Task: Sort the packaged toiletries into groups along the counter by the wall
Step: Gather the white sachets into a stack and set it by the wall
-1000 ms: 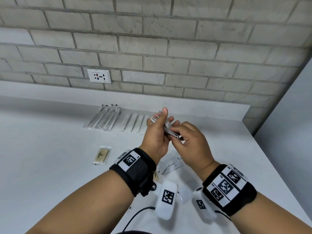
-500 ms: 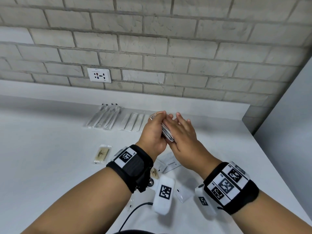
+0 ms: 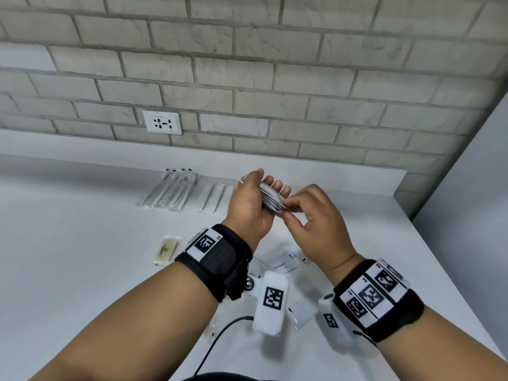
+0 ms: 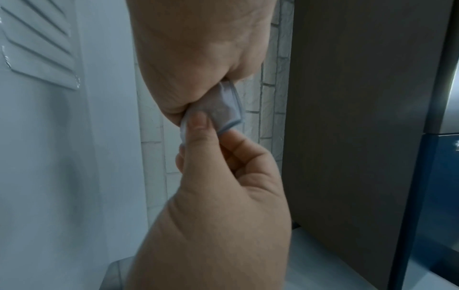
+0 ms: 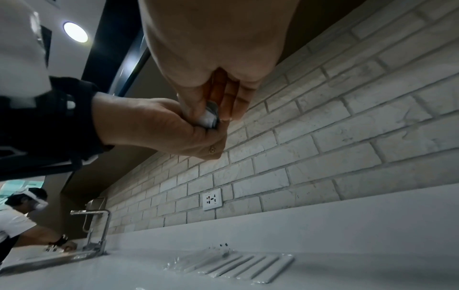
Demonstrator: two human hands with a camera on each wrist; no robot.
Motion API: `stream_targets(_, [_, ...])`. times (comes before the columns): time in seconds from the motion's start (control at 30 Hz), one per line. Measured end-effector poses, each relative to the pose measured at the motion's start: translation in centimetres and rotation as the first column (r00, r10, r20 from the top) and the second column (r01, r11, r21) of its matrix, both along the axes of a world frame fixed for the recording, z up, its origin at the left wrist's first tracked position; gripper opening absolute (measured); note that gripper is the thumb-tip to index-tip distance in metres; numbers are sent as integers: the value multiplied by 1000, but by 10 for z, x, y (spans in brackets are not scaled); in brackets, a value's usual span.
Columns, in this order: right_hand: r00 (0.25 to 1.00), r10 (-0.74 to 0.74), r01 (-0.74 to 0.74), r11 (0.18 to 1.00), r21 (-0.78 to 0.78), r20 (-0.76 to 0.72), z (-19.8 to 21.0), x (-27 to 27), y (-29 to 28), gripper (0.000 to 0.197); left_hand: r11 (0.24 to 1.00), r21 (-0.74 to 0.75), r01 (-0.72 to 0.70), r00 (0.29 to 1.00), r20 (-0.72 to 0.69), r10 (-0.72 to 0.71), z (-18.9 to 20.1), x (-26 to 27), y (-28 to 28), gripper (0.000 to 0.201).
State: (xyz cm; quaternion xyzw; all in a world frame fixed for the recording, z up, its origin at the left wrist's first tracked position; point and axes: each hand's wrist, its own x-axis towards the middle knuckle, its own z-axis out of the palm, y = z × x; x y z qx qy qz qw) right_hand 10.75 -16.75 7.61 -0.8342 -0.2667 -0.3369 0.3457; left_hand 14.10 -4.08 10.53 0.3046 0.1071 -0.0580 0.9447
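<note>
- Head view: above the white, matte counter (image 3: 68, 270), the left hand (image 3: 248, 204) grips a fanned stack of thin white sachets (image 3: 270, 198), thumb on top and fingertips curled round the far side, while the right hand (image 3: 316, 229) pinches the stack's near corner between thumb and forefinger.
- Along the counter's back edge, below the pale rough-faced brick wall (image 3: 275, 78), lie two sorted rows: clear crinkled sleeves holding long slim toothbrushes (image 3: 167, 192) with dark tips, and just to their right flat white rectangular packets (image 3: 215, 198) laid side by side.
- Nearer the front edge, a small clear wrap with a tan bar inside (image 3: 166, 250) sits left of the left wrist; a flat white sachet printed "Toothpaste" (image 3: 281, 264) and other loose white packets lie between the wrists, partly hidden.
- A white plastic socket plate (image 3: 162, 122) is set in the brick.
- Left wrist view: the stack of sachets (image 4: 218, 107) bends, glossy and rounded, out of the left palm (image 4: 198, 58); the right hand's thumb (image 4: 198, 129) presses on its corner, the fingers curled beneath.
- Right wrist view: the right hand's fingers (image 5: 228, 98) and thumb close on the sachets' edge (image 5: 209, 115), the left hand (image 5: 159, 125) wrapped round them from below; the ribbed rows of packets (image 5: 236, 264) lie on the counter by the wall, and a chrome tap (image 5: 97, 231) stands far to the left, where another person leans at the counter.
</note>
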Motion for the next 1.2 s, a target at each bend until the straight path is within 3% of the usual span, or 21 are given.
stream_targets(0.1, [999,-13,15,999,-42,42,-1,2,-1,11,999,30,-16,1000,5,16,-2,1,2,16])
stream_targets(0.2, [977,117,-114,993,28,-179,0,1,-6,12,995,92,-48,997,66,42,-3,0,7,12])
stream_targets(0.23, [931,193,-170,980,101,-308,2,1,-10,21,990,128,-61,993,108,47,-3,-1,9,7])
stream_targets(0.3, [756,355,-200,925,322,-550,5,3,-16,38,970,231,-80,979,199,34,-4,-3,12,5])
stream_targets(0.37, [567,486,-166,858,486,-665,5,8,-18,47,937,343,-67,964,264,-28,-7,-5,11,8])
stream_targets(0.4, [519,511,-162,846,508,-685,5,10,-16,50,919,391,-52,956,287,-68,-8,-6,10,10])
stream_targets(0.5, [504,465,-131,874,468,-727,4,12,-2,57,865,501,-15,931,322,-170,-13,-10,2,13])
stream_targets(0.63, [492,417,-28,885,465,-764,3,13,7,54,831,557,-8,928,314,-202,-22,-6,0,5])
stream_targets(0.7, [506,352,-27,919,393,-788,-1,15,6,50,809,588,-9,932,298,-206,-30,-4,2,7])
stream_targets(0.77, [514,257,-23,958,286,-818,-4,20,1,48,794,607,20,927,287,-243,-40,-1,6,21])
stream_targets(0.83, [491,187,-27,979,200,-851,-7,28,-8,48,758,649,62,909,276,-311,-47,4,14,25])
stream_targets(0.9, [466,134,-53,991,123,-875,-11,38,-19,48,642,761,89,876,247,-415,-51,13,25,20])
stream_targets(0.93, [469,86,-78,995,56,-879,-12,42,-22,48,546,833,90,848,223,-480,-51,18,31,22])
stream_targets(1.03, [514,-109,-153,964,-216,-851,-18,60,-29,47,129,990,60,737,43,-675,-51,39,36,36])
stream_targets(1.1, [557,-189,-188,920,-344,-809,-22,74,-29,46,-146,989,-34,675,-85,-733,-50,54,32,43])
stream_targets(1.17, [598,-248,-199,875,-442,-762,-26,91,-30,44,-324,934,-149,646,-156,-748,-54,73,25,45])
stream_targets(1.2, [610,-271,-202,855,-477,-744,-28,101,-30,42,-379,904,-200,641,-171,-748,-57,84,22,45])
